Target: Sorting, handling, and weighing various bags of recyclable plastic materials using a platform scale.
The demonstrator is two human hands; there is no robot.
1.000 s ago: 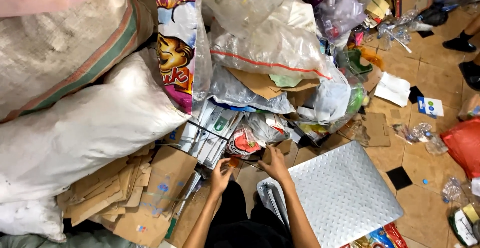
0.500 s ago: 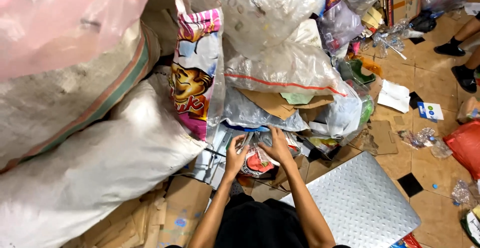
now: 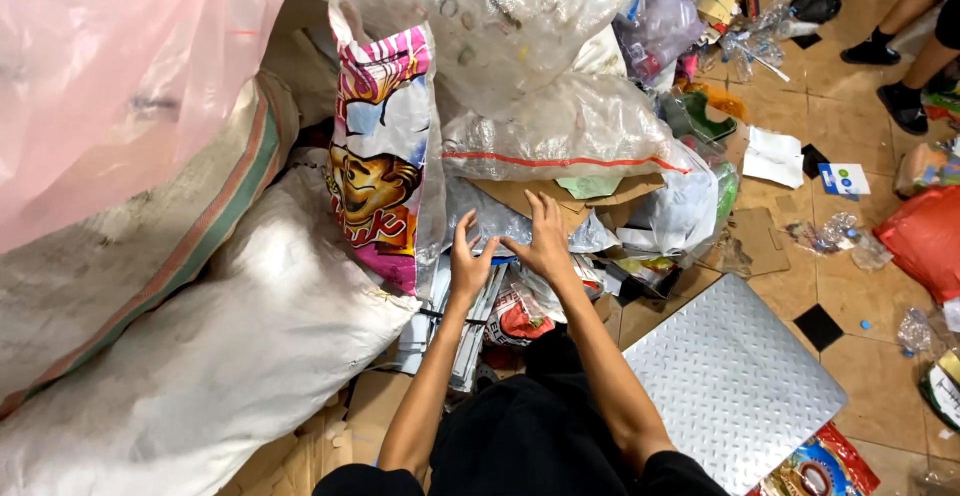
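Since a second ago your hands have climbed the heap: then they were low, by the flattened cardboard and the red-and-white wrapper (image 3: 517,318); half a second ago they had reached the bluish wrapping; now both sit higher on it. Your left hand (image 3: 468,262) is open, fingers curled up, thumb and fingertips at the crumpled clear plastic bag (image 3: 505,224). Your right hand (image 3: 545,236) lies flat and spread on the same bag, just below the brown cardboard sheet (image 3: 520,196); neither hand is closed round anything. That bag lies in the middle of the pile, wedged under the big clear sack with the red stripe (image 3: 560,141) and beside the bright printed bag with the cartoon face (image 3: 380,166), which stands upright against the white woven sack (image 3: 230,346).

The view has tilted up too, so the ridged metal plate (image 3: 735,381) now sits at your right elbow near the lower edge of the floor view.

How far the clear bag runs under the sack and cardboard is hidden. Your left palm faces away, so you cannot tell whether its fingers pinch plastic. Another person's legs (image 3: 915,31) are cut off at the upper right corner.
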